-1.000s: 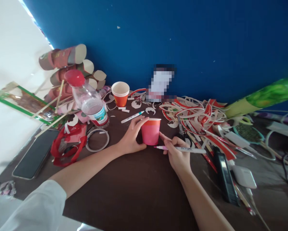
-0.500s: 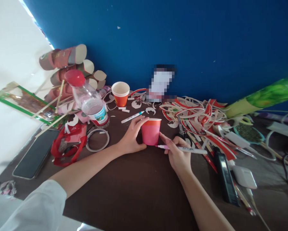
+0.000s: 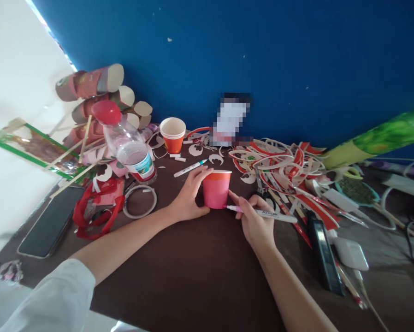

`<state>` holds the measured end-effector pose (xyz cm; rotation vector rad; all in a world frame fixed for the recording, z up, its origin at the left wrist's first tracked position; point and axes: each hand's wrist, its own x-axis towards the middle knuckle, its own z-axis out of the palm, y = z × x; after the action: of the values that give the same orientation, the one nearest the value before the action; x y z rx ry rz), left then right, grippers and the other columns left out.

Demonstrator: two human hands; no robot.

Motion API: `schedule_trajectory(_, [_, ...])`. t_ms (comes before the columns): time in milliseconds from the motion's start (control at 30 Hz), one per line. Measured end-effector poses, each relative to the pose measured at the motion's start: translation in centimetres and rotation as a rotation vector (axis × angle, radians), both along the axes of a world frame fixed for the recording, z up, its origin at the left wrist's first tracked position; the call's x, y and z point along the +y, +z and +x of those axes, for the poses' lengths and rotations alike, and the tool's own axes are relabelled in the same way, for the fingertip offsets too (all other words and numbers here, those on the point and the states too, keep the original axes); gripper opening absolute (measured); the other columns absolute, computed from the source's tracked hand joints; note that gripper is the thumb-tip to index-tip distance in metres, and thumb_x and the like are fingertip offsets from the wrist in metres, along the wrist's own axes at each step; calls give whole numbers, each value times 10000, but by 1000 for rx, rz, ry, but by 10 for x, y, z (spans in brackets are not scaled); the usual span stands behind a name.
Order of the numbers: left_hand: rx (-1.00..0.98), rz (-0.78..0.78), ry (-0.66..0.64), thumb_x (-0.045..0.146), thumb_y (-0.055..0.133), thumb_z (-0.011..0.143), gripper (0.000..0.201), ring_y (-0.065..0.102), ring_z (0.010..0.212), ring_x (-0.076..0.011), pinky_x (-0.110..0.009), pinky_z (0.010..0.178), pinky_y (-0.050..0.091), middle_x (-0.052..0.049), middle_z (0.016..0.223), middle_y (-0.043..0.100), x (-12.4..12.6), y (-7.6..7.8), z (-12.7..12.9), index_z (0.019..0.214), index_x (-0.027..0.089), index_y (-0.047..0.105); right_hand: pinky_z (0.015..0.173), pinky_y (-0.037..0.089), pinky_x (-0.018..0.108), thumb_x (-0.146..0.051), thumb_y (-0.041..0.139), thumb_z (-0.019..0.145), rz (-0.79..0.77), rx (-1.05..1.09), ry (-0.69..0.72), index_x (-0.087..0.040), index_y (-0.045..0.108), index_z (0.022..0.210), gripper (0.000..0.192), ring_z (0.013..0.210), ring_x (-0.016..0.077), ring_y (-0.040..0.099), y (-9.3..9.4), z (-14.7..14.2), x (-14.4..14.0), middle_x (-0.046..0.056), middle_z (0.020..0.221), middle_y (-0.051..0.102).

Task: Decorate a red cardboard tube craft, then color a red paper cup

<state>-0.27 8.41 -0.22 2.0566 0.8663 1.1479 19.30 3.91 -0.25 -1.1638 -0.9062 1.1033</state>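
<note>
A paper cup (image 3: pixel 216 190) stands upright on the dark table, its lower part pink and a band under the rim orange. My left hand (image 3: pixel 190 198) grips the cup from the left, fingers near the rim and thumb low by the base. In my right hand (image 3: pixel 257 221) is a white acrylic marker (image 3: pixel 276 215) with a pink tip, held like a pen. The tip meets the cup's lower right edge. Behind my left hand lies a second marker (image 3: pixel 189 168) with a teal tip. Farther back stand stacked orange paper cups (image 3: pixel 173 143).
Left are a plastic bottle (image 3: pixel 134 154) with a red cap, a phone (image 3: pixel 50 226), a tape roll (image 3: pixel 139 201) and piled paper tubes (image 3: pixel 96 82). Right are tangled paper strips (image 3: pixel 279 161), scissors (image 3: pixel 260 182), a black tool (image 3: pixel 324 256) and a white case (image 3: pixel 351 253). A blue wall (image 3: pixel 200 55) rises behind.
Almost nothing differs. The marker tip has shifted very slightly up at the cup's lower right edge; my left hand keeps the cup in the same place.
</note>
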Motion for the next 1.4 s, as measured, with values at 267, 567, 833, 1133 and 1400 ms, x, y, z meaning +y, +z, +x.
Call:
schedule_trajectory(267, [-1, -6, 1, 181, 713, 630, 927, 289, 1396, -369, -605, 1142, 261, -134, 1482, 295, 1, -1, -1, 1431, 271, 256, 1056, 463, 464, -357, 773, 735, 16, 14, 15, -231, 461, 535, 391, 548, 144, 687, 2, -1, -1, -100, 379, 528])
schedule_trajectory(567, [-1, 15, 10, 170, 706, 639, 922, 282, 1407, -367, -610, 1145, 263, -150, 1480, 305, 1, -1, -1, 1437, 251, 252, 1056, 456, 454, -398, 771, 727, 7, -49, 28, -237, 458, 515, 411, 859, 243, 749, 1, 0, -1, -67, 372, 528])
schedule_trajectory(833, [-36, 13, 1, 162, 716, 652, 919, 299, 1405, -362, -587, 1146, 278, -144, 1492, 302, 1, -1, 0, 1429, 268, 238, 981, 508, 434, -387, 783, 713, 0, -48, 21, -242, 454, 511, 413, 835, 251, 751, 0, 1, -1, -66, 384, 550])
schedule_trajectory(1133, [-28, 6, 12, 161, 724, 652, 922, 300, 1408, -359, -578, 1146, 284, -148, 1492, 307, 2, -2, 0, 1429, 261, 238, 1015, 482, 416, -393, 769, 728, -3, -15, 20, -232, 478, 520, 393, 775, 213, 752, 2, 0, 0, -69, 395, 566])
schedule_trajectory(1400, [-19, -7, 8, 168, 725, 661, 925, 280, 1421, -362, -586, 1155, 268, -144, 1511, 298, 1, -3, -1, 1435, 263, 229, 991, 495, 426, -414, 767, 728, -4, -39, 9, -238, 467, 523, 404, 910, 264, 743, 2, 0, 0, -64, 372, 535])
